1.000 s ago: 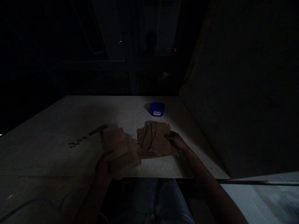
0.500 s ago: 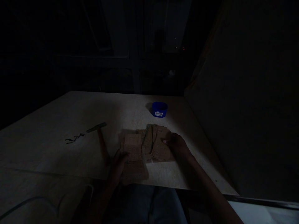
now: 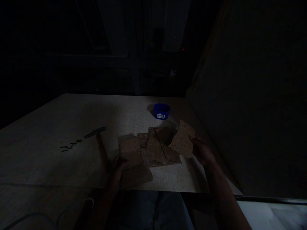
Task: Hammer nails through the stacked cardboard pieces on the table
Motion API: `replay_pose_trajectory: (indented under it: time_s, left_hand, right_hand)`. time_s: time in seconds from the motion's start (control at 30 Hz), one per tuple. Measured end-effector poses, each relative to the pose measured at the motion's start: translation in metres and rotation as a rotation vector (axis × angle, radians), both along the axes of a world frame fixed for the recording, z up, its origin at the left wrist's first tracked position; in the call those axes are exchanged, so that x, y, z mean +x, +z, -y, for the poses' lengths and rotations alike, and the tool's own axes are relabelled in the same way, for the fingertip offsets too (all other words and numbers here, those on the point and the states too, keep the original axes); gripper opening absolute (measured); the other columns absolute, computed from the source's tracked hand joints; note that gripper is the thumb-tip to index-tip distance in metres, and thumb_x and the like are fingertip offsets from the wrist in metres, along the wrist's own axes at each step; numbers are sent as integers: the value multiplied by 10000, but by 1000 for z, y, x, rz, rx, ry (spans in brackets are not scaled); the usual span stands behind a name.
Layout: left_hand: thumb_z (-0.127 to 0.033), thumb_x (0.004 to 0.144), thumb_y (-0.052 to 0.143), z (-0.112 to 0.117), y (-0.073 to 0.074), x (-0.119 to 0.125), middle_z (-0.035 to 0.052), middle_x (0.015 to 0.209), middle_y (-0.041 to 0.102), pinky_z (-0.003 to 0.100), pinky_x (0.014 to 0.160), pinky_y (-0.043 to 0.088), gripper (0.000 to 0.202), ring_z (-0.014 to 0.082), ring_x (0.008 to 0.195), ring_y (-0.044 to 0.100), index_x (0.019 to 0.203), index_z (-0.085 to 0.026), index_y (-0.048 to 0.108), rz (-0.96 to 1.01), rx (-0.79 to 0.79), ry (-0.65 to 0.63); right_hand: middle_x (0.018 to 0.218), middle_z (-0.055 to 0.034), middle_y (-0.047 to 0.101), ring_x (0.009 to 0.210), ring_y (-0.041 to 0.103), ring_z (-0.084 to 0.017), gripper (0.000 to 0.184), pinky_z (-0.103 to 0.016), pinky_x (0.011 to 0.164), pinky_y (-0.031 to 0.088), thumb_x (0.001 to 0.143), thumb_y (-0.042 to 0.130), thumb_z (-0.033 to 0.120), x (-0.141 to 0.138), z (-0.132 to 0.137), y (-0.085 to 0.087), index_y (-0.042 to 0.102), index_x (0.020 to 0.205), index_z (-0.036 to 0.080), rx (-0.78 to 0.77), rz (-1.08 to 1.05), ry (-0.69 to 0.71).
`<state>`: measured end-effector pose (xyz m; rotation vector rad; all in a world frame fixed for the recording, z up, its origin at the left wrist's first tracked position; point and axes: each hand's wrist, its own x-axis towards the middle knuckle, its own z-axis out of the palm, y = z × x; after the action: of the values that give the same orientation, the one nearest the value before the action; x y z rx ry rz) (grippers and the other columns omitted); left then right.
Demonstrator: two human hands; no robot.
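The scene is very dark. Several brown cardboard-like pieces (image 3: 157, 147) lie in a loose pile near the front edge of a pale board table (image 3: 72, 121). My right hand (image 3: 202, 150) grips one brown piece (image 3: 182, 140) and holds it tilted, lifted to the right of the pile. My left hand (image 3: 117, 167) rests at the pile's left end, fingers curled on another brown piece (image 3: 130, 153) that lies on the table.
A small blue round container (image 3: 161, 111) stands behind the pile. A hammer (image 3: 97, 135) lies to the left, with several small dark nails (image 3: 70, 146) beside it. A large upright board (image 3: 251, 105) closes off the right side. My legs show below the table edge.
My right hand has picked one brown piece off the pile and carried it up and to the right. My left hand has set its piece down against the pile's left end.
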<state>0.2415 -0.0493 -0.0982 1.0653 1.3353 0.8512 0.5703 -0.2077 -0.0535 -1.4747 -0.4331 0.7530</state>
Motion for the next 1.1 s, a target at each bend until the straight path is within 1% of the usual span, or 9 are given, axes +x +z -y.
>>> replay_pose_trajectory:
  time_s: [0.17,0.33,0.43,0.53,0.63,0.7,0.8,0.93,1.1]
  left_hand:
    - [-308,580,704,0,7,2,43,1105,730,328,793,531,453,295,1079,657,1024,-224,685,82,-1,-121]
    - [-432,605,758,-5,4,3,66,1094,732,351,810,544,520,290,1038,679,1072,-213,688,58,-97,-96]
    - [-572,641,753,-9,1,4,87,1083,738,390,872,541,552,312,1074,671,1043,-197,699,115,-116,-145]
    - [-495,581,836,-12,1,2,84,1001,750,422,919,526,491,340,1098,661,948,-199,700,0,-72,-115]
    - [-323,512,900,-12,3,0,66,909,755,435,894,535,454,352,1053,677,898,-210,690,-116,-90,-67]
    - [-299,524,897,-11,4,-1,60,894,757,443,885,539,448,356,1043,683,913,-210,692,-109,-110,-67]
    - [-308,535,888,-9,3,-2,55,903,754,458,940,513,458,360,1111,657,938,-214,689,-123,-86,5]
    - [-308,531,873,-12,0,-2,44,885,748,456,978,491,386,361,1131,642,863,-224,696,-145,-44,-19]
    - [-317,533,853,-17,-7,-3,52,937,743,458,983,488,359,364,1155,622,842,-232,690,-151,-35,-33]
  right_hand:
    - [772,-49,722,683,662,-214,394,-312,636,516,651,855,517,-48,4,8,696,819,198,58,-124,151]
    - [654,4,658,533,570,-154,362,-261,468,429,602,865,490,-116,-44,-6,670,692,198,-1,-46,395]
    - [710,0,684,523,576,-161,350,-273,454,441,624,846,485,-148,-72,-14,703,782,208,-37,-27,459]
    - [754,-26,709,554,607,-191,333,-308,515,462,726,794,495,-163,-84,-14,745,898,214,-78,209,526]
    - [838,-66,730,771,673,-258,289,-356,711,490,832,719,498,-149,-79,-8,768,917,226,-56,500,460]
    - [934,-88,737,885,673,-280,288,-376,814,477,890,653,497,-122,-73,-6,768,950,240,-89,597,327]
    - [1117,-126,710,1062,614,-299,254,-375,921,436,869,672,428,-71,-65,-9,735,1020,234,-283,718,56]
    - [921,-128,722,973,621,-298,235,-340,831,435,706,807,413,-22,-64,-22,689,775,222,-369,693,64]
    - [773,-94,716,832,646,-286,278,-320,710,412,572,858,392,-10,-68,-34,635,625,235,-346,620,117]
